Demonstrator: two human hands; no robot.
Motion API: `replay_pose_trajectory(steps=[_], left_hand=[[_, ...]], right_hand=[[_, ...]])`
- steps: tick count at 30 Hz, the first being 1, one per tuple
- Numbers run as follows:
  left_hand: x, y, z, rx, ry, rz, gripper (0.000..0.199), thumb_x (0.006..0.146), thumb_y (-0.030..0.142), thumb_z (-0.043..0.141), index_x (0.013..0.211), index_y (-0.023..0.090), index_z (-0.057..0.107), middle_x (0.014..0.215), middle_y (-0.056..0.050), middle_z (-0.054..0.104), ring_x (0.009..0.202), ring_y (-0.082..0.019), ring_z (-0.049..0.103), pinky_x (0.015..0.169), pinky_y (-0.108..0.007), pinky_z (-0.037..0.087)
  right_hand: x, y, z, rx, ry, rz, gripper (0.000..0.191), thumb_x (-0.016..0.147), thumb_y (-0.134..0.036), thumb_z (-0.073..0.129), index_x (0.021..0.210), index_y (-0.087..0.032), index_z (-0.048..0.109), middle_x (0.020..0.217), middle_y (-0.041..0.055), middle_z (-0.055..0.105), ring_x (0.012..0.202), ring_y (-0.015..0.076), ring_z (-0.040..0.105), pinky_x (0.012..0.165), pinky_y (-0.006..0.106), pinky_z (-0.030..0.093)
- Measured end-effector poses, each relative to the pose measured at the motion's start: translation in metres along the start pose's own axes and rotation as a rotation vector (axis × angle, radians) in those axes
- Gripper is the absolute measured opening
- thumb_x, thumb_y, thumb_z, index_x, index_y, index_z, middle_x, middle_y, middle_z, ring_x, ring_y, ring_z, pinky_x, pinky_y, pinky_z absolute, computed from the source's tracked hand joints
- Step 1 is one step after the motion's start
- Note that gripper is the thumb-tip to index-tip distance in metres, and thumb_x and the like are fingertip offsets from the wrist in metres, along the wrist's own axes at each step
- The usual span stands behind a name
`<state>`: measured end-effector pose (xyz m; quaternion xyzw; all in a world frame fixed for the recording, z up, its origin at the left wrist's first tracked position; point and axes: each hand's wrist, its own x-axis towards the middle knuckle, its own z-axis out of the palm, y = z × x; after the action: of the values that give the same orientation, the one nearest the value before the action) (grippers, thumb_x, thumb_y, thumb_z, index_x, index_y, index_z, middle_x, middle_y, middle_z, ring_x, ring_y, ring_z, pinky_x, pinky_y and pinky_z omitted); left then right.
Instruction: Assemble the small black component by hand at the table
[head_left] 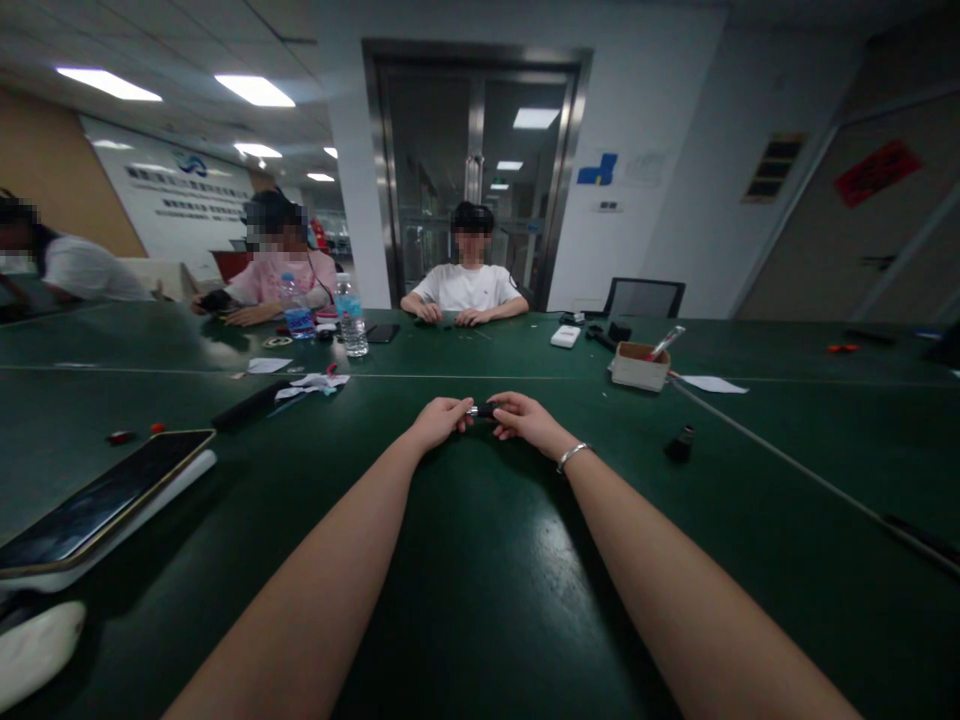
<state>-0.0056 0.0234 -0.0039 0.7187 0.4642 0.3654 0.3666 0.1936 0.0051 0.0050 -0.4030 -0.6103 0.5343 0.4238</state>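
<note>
Between my two hands, just above the green table [480, 520], is a small black cylinder with a silver end [482, 410]. My left hand [441, 422] pinches its silver end between thumb and fingers. Fingers of my right hand [527, 421] close round the black end, and a silver bracelet [574, 457] circles that wrist. To the right of my hands a small black object with a lighter top [681, 443] stands on the table. What exactly the cylinder is cannot be made out.
A phone [105, 495] lies on a white object at the left. Farther back are water bottles [351, 318], paper scraps [315, 384] and a small box with a pen [639, 368]. A cable [780, 453] crosses the right side. Across the table several people sit.
</note>
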Motion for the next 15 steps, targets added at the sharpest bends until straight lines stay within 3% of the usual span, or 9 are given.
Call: replay_pose_trajectory(steps=[15], left_hand=[[0.0031,0.0058,-0.0018,-0.144,0.048,-0.103,0.051,0.077,0.061,0.050,0.064,0.014,0.062,0.047,0.000,0.050,0.046,-0.010,0.043,0.049,-0.025,0.033]], right_hand=[[-0.0020,-0.0065,0.0086,-0.110,0.040,-0.113,0.024,0.083,-0.015,0.055,0.106,-0.020,0.054,0.083,0.0004,0.059,0.055,0.0082,0.062,0.040,0.015,0.048]])
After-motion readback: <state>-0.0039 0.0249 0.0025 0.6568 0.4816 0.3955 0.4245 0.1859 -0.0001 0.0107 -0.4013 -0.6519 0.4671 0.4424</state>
